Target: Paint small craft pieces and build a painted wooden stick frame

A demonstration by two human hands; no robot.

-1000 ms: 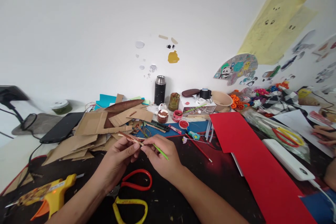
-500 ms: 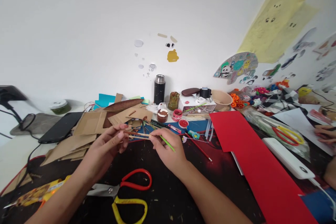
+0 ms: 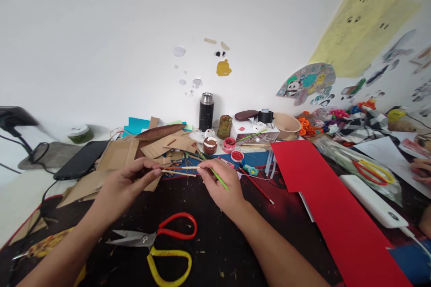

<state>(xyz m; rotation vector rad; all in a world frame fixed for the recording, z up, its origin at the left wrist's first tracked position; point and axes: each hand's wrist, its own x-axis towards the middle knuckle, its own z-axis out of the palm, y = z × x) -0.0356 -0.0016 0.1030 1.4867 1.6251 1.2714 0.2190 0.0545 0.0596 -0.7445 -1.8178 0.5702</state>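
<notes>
My left hand point(image 3: 134, 184) pinches the near ends of two thin wooden sticks between thumb and fingers. One stick point(image 3: 173, 169) is coated brown along its left part, with a bare pale right end. Below it runs a plain pale stick point(image 3: 178, 173). My right hand point(image 3: 220, 181) closes its fingertips on the bare end of the brown-coated stick. A thin green rod point(image 3: 219, 179), which looks like a paintbrush handle, is tucked in the same hand. Beyond the hands stands a jar of brown paint point(image 3: 210, 145). Scissors point(image 3: 151, 238) with red and yellow handles lie nearer me.
Cardboard pieces point(image 3: 116, 152) and a phone point(image 3: 81, 160) lie left. At the back stand a black flask point(image 3: 206, 112) and a red paint pot point(image 3: 229, 145). Red card point(image 3: 323, 193) and a white power strip point(image 3: 372, 201) lie right. Another person's hand point(image 3: 422, 170) shows at the right edge.
My left fingers have closed lower around the sticks and come down slightly. My right hand has shifted a little right, still holding the stick end and green rod. The view has moved slightly.
</notes>
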